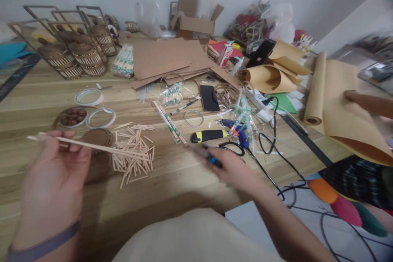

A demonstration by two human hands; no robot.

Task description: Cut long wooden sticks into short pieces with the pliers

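Observation:
My left hand (59,159) is closed around a couple of long, thin wooden chopsticks (101,146), which slant over a pile of short cut stick pieces (133,153). My right hand (235,172) grips pliers (213,159) with blue and black handles; their dark jaws are blurred and point left. The pliers are apart from the chopsticks. Near my left hand lies a round brown woven disc (96,139), partly behind the sticks. Chopsticks in green-printed wrappers (169,123) lie between my hands. Just beyond the pliers is a black and yellow cutter knife (208,136).
A blue glue gun (242,135) with a black cord lies right of centre, near a phone (209,98). Tape rolls (89,97) and a bowl of brown balls (73,117) stand left. Cardboard sheets (166,57) and lantern-like baskets (82,53) are behind. Another person's hand (353,96) touches brown paper (344,86).

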